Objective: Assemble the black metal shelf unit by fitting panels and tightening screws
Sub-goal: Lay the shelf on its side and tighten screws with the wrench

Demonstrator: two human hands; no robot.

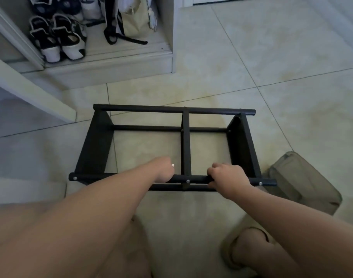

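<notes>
The near bar (199,179) of the black shelf frame (97,141), stood on the tiled floor (252,57), is clasped by the right hand (229,174), fingers curled round it. The left hand (162,169) is laid on the same bar; its hold cannot be told. The middle strut (185,145) is seen between both hands.

Black shelf frame (184,141); black-and-white shoes (57,37).

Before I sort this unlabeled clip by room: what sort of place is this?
Likely a home entryway or hallway: a tiled floor, an open closet with shoes and a tote bag on its bottom shelf, and the black shelf frame standing on the tiles.
</notes>
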